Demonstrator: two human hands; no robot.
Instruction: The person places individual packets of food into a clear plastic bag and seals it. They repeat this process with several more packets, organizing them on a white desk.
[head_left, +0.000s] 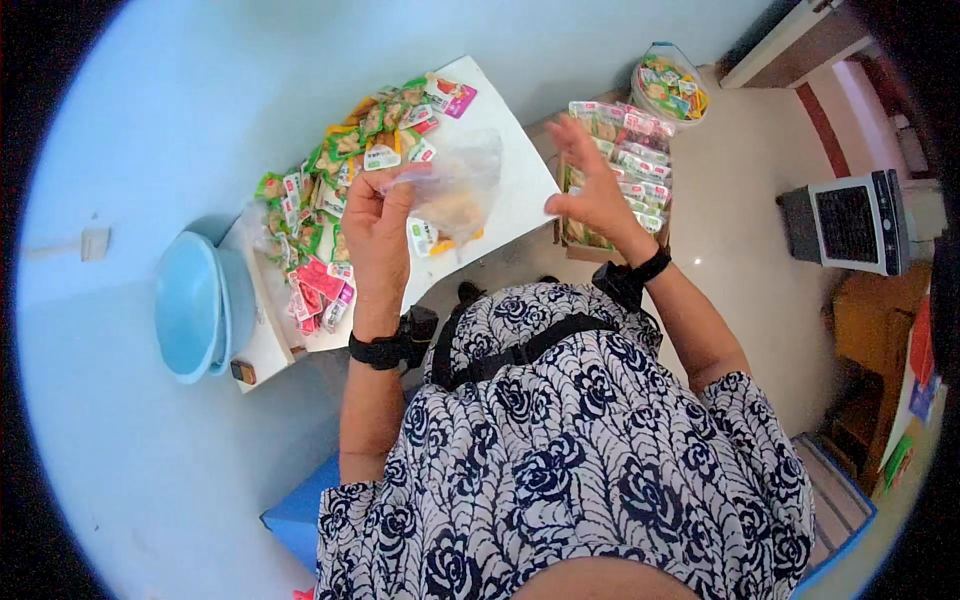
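My left hand (379, 217) pinches the edge of a clear plastic bag (469, 176) between thumb and fingers. The bag hangs over the white table (514, 150), and something pale yellow shows in or through its lower part; I cannot tell which. My right hand (589, 184) is raised to the right of the bag, fingers apart, holding nothing. Behind and left of the bag lies a heap of small snack packets (322, 169), mostly green. A yellow and white packet (431, 238) rests below the bag. Pink packets (319, 285) lie near the table's left end.
A cardboard box (589, 253) of packets in rows stands right of the table. Beyond it is a clear bucket (667, 90) with more packets. Blue basins (191, 307) stand at the left beside a small dark object (242, 372). An air cooler (855, 225) is on the floor.
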